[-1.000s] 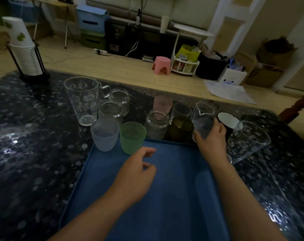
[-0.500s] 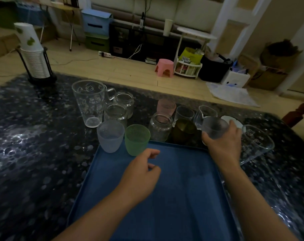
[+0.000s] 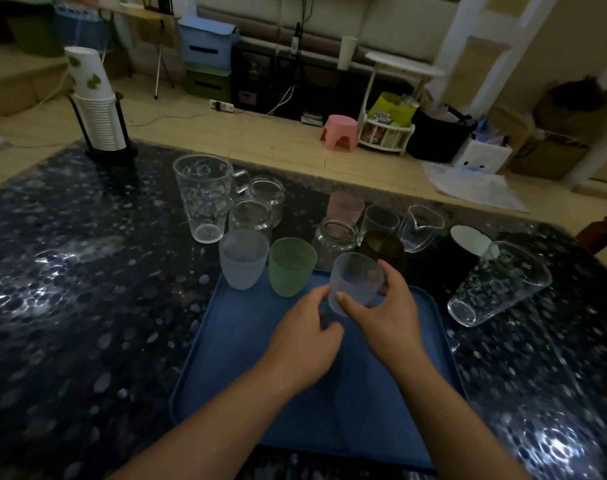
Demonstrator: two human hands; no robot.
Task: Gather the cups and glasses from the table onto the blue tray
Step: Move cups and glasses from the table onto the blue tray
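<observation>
A frosted cup (image 3: 357, 283) was held in the right grip (image 3: 381, 315) above the blue tray (image 3: 246, 368), beside the green cup (image 3: 291, 270). The left grip (image 3: 304, 336) was loosely curled, holding nothing.

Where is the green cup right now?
In the head view the green cup stands upright at the far edge of the blue tray, left of centre, between the frosted cup on its left and the frosted cup held by the right hand.
</observation>
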